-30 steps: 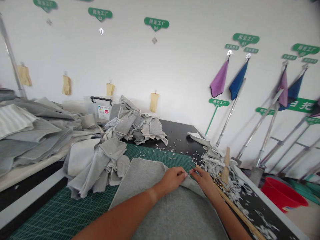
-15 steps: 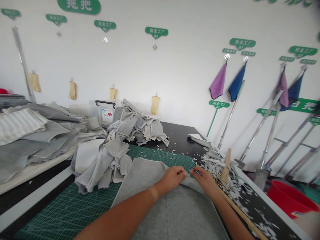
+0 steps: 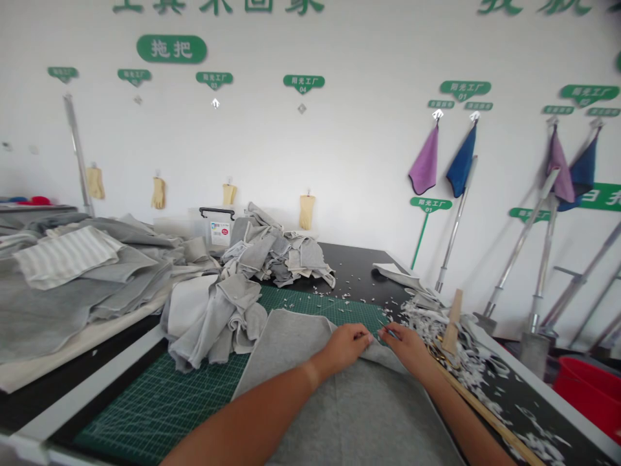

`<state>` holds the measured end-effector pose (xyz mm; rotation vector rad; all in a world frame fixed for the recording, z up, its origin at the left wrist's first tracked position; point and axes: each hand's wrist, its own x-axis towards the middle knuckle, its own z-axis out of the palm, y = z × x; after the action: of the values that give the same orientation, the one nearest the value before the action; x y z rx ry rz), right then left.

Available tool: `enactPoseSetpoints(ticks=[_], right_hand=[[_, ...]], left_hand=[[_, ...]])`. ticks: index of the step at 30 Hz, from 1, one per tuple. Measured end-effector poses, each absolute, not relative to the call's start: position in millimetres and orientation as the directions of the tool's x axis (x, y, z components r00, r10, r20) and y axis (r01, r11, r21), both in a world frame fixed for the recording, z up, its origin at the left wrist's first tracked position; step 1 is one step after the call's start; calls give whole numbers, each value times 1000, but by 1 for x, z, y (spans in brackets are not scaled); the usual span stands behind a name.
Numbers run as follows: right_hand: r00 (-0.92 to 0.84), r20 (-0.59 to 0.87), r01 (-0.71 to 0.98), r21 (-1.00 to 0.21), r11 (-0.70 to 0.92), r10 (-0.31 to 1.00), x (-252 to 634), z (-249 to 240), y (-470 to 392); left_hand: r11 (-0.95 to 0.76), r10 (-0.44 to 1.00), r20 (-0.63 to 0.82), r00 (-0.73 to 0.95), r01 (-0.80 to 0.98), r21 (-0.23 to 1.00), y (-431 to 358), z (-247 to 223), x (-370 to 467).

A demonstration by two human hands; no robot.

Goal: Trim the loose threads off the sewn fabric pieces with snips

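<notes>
1. Gray cloth [image 3: 369, 408] spread over green cutting mat [image 3: 145, 408], directly in front of the person; near part under and between the forearms, far right edge turned up.
2. Left hand [image 3: 347, 346] at that raised edge: fingers curled, thumb and fingertips closed together, seemingly on a pinch of cloth.
3. Right hand [image 3: 405, 346] just opposite, fingertips near the left ones. Closed around a slim tool [image 3: 392, 333], partly blue, with thin metal point outward. Too small to tell which kind, or whether in contact with the cloth.
4. Progress, as judged: work on this piece under way at one spot of the edge, not finished there. Most of the cloth lying flat; lifted part not yet laid down. Amount of edge already gone over: cannot tell.
5. Signs of cutting done: pale clippings [image 3: 478, 382] thick along the right side, around wooden slat [image 3: 452, 327] and long wooden strip [image 3: 490, 414]; source piece unclear.
6. Other cloth to the left: crumpled bundle [image 3: 218, 323] beside the gray cloth, rear heap [image 3: 276, 249] behind, broad stack [image 3: 97, 285] farther left. Finished or waiting: cannot tell.
</notes>
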<state>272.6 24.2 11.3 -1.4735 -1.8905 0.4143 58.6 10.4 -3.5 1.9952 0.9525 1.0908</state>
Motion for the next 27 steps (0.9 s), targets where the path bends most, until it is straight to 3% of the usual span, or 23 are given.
enactPoseSetpoints(ticks=[11, 27], right_hand=[[-134, 323, 757, -577, 308, 937, 277, 5, 32], [-113, 305, 744, -604, 284, 946, 280, 12, 30]], left_hand=[[-521, 834, 385, 395, 334, 785, 14, -10, 60], [-517, 834, 359, 419, 369, 772, 13, -6, 59]])
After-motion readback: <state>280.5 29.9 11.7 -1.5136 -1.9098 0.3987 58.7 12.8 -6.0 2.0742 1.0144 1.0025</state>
